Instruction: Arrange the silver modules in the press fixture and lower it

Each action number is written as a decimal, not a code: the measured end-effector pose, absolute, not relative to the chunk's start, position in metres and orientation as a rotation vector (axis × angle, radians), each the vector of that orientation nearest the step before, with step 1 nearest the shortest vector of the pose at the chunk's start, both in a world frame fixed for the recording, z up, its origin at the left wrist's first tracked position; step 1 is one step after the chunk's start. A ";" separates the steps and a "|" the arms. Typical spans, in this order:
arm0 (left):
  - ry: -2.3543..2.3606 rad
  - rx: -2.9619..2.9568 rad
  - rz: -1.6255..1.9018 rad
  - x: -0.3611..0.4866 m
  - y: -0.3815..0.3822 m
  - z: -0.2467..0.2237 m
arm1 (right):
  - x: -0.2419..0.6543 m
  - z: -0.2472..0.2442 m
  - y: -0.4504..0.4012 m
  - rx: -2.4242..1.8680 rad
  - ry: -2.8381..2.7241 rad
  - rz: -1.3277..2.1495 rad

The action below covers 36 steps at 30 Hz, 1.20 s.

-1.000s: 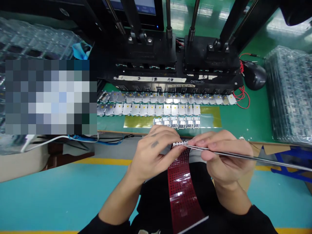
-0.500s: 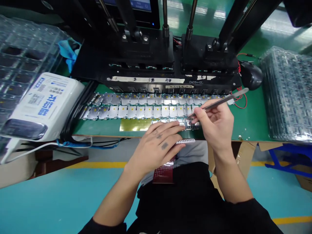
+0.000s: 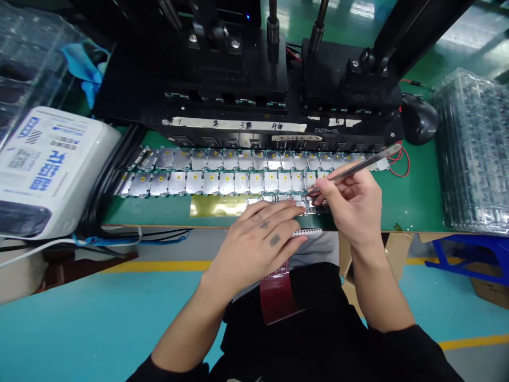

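My right hand (image 3: 352,204) is closed around metal tweezers (image 3: 363,164), whose tip points down-left at a short row of small circuit boards (image 3: 310,206) by the table edge. My left hand (image 3: 262,236) is closed on a white strip with dark dots (image 3: 309,232), its fingertips touching the boards. A red translucent sheet (image 3: 276,297) hangs beneath this hand. Beyond the hands lie two long rows of silver-plated boards (image 3: 226,182) with yellow dots. A yellow film strip (image 3: 217,206) lies left of the small boards.
A black test fixture (image 3: 238,127) stands behind the rows. At left are a white device (image 3: 59,170), black cables (image 3: 107,196) and clear trays (image 3: 27,48). Stacked clear trays (image 3: 473,159) and a black mouse (image 3: 419,119) are at right, with red wires (image 3: 406,159) nearby.
The camera view has shifted slightly. The red sheet hangs lower and further right, showing more of its length. Both hands keep nearly the same pose, with the tweezer tip still at the boards.
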<state>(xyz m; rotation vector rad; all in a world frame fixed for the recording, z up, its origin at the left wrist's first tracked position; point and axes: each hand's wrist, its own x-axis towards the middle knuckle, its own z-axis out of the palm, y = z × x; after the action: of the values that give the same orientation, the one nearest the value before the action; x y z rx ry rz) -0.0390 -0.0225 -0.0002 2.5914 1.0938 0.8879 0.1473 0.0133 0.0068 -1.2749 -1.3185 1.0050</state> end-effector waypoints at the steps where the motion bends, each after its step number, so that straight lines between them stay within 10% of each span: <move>1: 1.093 2.591 0.888 -0.039 -0.023 0.000 | 0.147 0.007 0.013 -1.273 -1.319 1.005; 36: 1.099 2.588 0.849 -0.040 -0.023 -0.001 | 0.154 0.004 0.007 -1.222 -1.412 0.955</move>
<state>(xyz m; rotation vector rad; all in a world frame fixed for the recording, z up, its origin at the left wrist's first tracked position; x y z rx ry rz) -0.0400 -0.0226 -0.0015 2.5879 1.0990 0.8486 0.1537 0.0067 0.0038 -1.2224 -1.4122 0.9547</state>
